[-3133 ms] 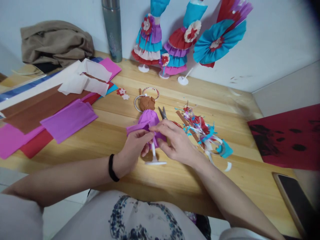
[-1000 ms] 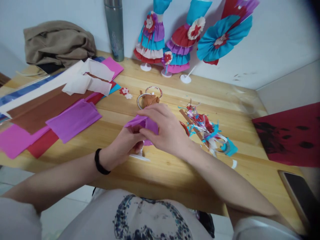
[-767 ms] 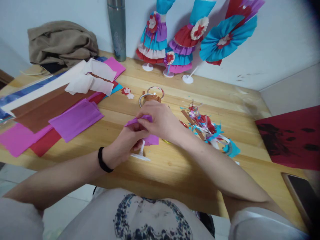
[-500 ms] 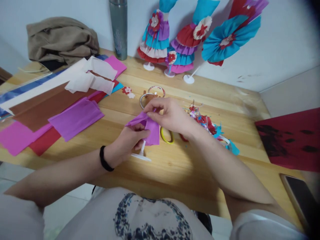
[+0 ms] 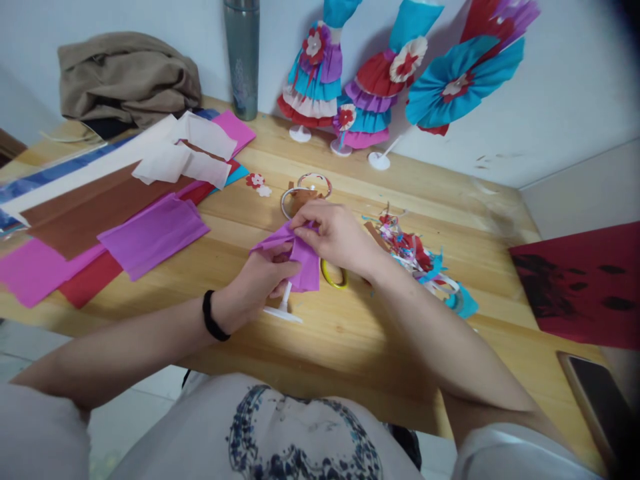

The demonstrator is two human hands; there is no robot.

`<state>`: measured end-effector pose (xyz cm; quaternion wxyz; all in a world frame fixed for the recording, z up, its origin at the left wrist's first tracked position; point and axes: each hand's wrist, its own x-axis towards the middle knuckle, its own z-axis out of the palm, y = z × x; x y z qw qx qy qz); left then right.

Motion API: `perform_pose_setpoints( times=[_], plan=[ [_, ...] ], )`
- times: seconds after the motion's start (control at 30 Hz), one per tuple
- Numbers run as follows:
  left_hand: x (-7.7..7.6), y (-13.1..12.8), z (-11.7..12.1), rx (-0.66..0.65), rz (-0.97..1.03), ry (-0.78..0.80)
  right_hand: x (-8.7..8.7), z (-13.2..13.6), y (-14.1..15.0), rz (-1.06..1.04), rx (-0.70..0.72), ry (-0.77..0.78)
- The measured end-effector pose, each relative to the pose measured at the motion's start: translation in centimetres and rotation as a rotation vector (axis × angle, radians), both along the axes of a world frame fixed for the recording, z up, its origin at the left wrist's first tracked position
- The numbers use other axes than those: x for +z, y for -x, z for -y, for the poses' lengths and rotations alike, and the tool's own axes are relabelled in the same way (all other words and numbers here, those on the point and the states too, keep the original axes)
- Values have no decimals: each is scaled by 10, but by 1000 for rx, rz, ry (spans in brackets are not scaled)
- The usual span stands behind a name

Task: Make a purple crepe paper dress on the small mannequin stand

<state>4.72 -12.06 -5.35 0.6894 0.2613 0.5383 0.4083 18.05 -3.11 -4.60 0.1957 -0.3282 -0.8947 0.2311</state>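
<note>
A small doll form on a white stand [image 5: 283, 311] rests on the wooden table [image 5: 350, 347], wrapped in purple crepe paper [image 5: 306, 261]. My left hand [image 5: 260, 280] is closed round the lower part of the paper and the form. My right hand [image 5: 334, 233] pinches the top of the purple paper with thumb and fingers. Behind my right hand lie the yellow-handled scissors [image 5: 334, 277], partly hidden, and a wire ring with brown paper [image 5: 300, 193].
Crepe paper sheets in purple [image 5: 150, 235], brown, pink, red and white lie at left. Finished paper dresses [image 5: 320, 73] and a fan [image 5: 460, 73] stand at the wall beside a metal flask [image 5: 243, 57]. Paper scraps [image 5: 415, 257] lie right; a phone [image 5: 597, 400] sits at the near-right edge.
The doll form has been turned and stood more upright. My right hand has shifted from the skirt's lower edge up to its top, uncovering the yellow scissors handle.
</note>
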Motion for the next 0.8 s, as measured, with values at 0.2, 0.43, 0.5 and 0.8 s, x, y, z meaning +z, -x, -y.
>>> perform_pose_setpoints(
  times=[0.2, 0.43, 0.5, 0.8],
  plan=[
    [-4, 1, 1, 10, 1, -53, -5, -1, -11, -106, 154, -23],
    [-4, 2, 0, -8, 21, -19, -13, 0, -19, -41, 162, -121],
    [-4, 1, 0, -6, 14, -12, -15, -1, -21, -40, 167, -138],
    [-3, -1, 1, 5, 0, -35, -18, 4, -25, -91, 228, -186]
  ],
)
